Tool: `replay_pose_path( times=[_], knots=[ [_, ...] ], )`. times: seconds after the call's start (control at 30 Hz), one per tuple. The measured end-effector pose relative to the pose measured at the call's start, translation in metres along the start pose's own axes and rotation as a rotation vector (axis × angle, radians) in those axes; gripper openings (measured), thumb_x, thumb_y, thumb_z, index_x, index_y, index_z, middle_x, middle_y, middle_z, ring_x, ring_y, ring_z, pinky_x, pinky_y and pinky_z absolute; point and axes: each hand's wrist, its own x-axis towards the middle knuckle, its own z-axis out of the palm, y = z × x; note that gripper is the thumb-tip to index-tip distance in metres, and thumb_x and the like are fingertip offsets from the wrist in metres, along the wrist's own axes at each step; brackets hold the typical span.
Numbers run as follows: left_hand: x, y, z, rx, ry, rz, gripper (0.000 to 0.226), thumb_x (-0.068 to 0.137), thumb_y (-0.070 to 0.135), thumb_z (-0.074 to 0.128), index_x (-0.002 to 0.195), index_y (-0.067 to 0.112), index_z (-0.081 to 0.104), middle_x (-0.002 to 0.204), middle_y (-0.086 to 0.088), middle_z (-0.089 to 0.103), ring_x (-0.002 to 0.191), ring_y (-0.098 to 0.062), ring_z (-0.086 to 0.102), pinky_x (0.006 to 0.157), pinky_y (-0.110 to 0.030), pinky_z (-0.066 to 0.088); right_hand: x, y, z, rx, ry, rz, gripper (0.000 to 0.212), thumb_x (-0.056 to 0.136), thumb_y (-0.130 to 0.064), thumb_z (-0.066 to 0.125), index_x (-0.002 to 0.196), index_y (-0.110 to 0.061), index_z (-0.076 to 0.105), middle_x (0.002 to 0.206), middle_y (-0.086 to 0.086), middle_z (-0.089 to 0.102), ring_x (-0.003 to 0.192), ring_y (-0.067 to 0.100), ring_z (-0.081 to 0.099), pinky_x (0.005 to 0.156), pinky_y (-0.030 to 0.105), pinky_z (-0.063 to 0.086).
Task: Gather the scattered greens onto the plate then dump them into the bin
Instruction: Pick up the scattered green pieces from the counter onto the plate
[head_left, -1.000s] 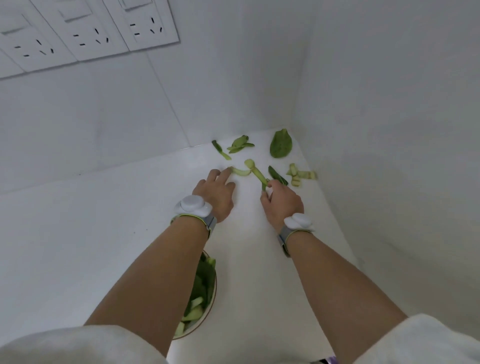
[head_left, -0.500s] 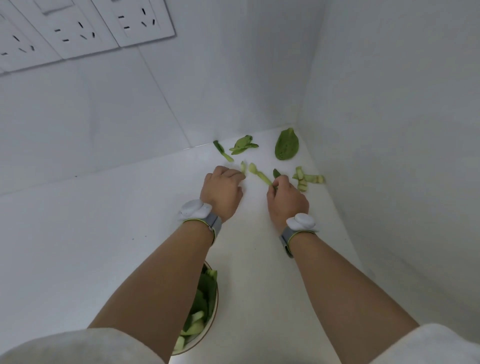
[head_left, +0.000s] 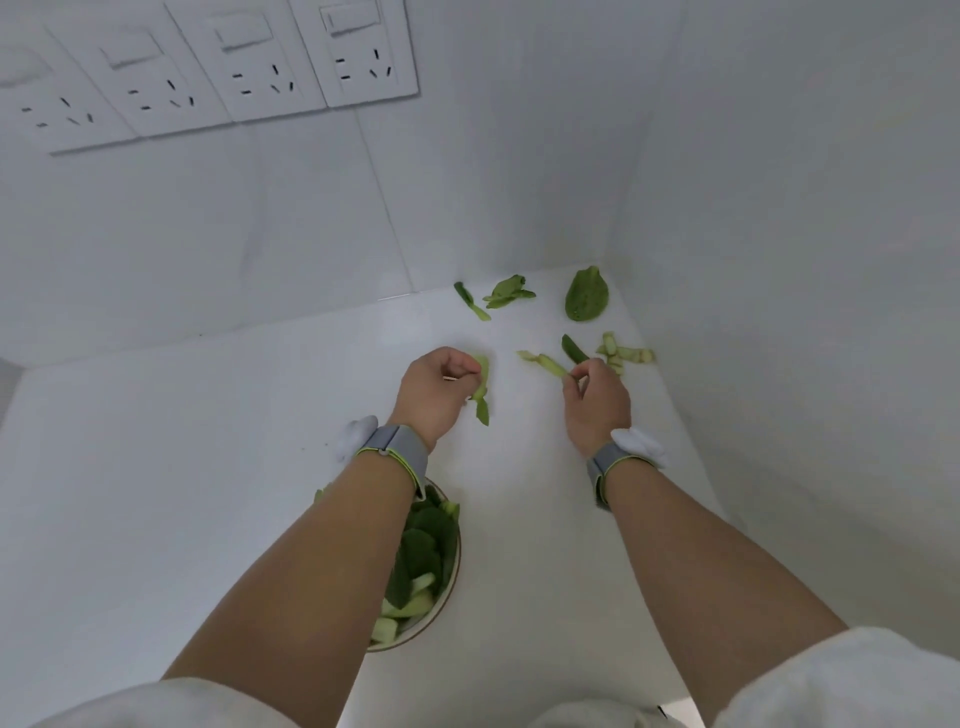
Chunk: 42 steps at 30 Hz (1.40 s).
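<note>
My left hand pinches a pale green stem piece that hangs from its fingers above the white counter. To its right, my right hand pinches the near end of another light green stem, with a dark green leaf strip beside its fingertips. More greens lie toward the corner: a broad leaf, a small leaf cluster, a thin stem and cut stalk pieces. The plate, heaped with greens, sits under my left forearm, partly hidden.
The white counter ends in a corner between two white walls, the right wall close to the stalk pieces. Wall sockets run along the upper left. No bin is in view.
Both hands have lifted off the counter and drawn back toward me, each now pinching a stem piece. The view has tilted up, showing more wall.
</note>
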Motion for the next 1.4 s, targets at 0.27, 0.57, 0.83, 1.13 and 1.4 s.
replay_pose_path(
  times=[0.27, 0.57, 0.83, 1.13, 1.4],
  knots=[
    [-0.05, -0.009, -0.042, -0.042, -0.083, 0.053, 0.025, 0.082, 0.002, 0.062, 0.097, 0.021, 0.069, 0.093, 0.002, 0.066, 0.082, -0.018, 0.068, 0.059, -0.02, 0.047, -0.056, -0.044, 0.009, 0.411, 0.04, 0.125, 0.013, 0.093, -0.03, 0.06, 0.092, -0.017, 0.061, 0.1, 0.003, 0.064, 0.085, 0.024, 0.063, 0.08, 0.039, 0.054],
    [-0.097, -0.041, -0.101, 0.004, 0.022, 0.041, 0.01, 0.078, 0.021, 0.076, 0.087, 0.023, 0.07, 0.073, 0.007, 0.063, 0.062, -0.007, 0.058, 0.062, -0.022, 0.049, -0.109, -0.102, 0.011, 0.707, -0.089, 0.098, 0.014, 0.09, -0.026, 0.067, 0.09, -0.012, 0.066, 0.075, 0.007, 0.065, 0.057, 0.015, 0.053, 0.059, 0.031, 0.047],
    [-0.129, -0.074, -0.134, 0.168, 0.055, 0.05, 0.013, 0.076, 0.021, 0.078, 0.08, 0.022, 0.065, 0.076, 0.002, 0.062, 0.065, -0.012, 0.057, 0.072, -0.03, 0.051, -0.163, -0.127, 0.038, 0.444, -0.321, -0.11, 0.007, 0.084, -0.03, 0.069, 0.084, -0.025, 0.065, 0.064, -0.005, 0.065, 0.055, 0.01, 0.054, 0.061, 0.032, 0.049],
    [-0.156, -0.089, -0.153, 0.431, 0.015, 0.098, 0.005, 0.083, 0.019, 0.07, 0.083, 0.017, 0.066, 0.086, -0.004, 0.069, 0.075, -0.021, 0.066, 0.08, -0.038, 0.057, -0.195, -0.134, 0.067, 0.088, -0.423, -0.341, 0.007, 0.081, -0.034, 0.067, 0.078, -0.03, 0.063, 0.072, -0.012, 0.065, 0.068, 0.007, 0.058, 0.061, 0.022, 0.043],
    [-0.159, -0.097, -0.149, 0.667, 0.095, 0.18, 0.009, 0.084, 0.017, 0.065, 0.089, 0.021, 0.07, 0.089, 0.0, 0.062, 0.082, -0.019, 0.059, 0.074, -0.03, 0.049, -0.191, -0.115, 0.069, -0.111, -0.269, -0.462, 0.011, 0.082, -0.028, 0.067, 0.092, -0.028, 0.063, 0.095, -0.006, 0.049, 0.079, 0.013, 0.054, 0.07, 0.028, 0.048]
  ],
)
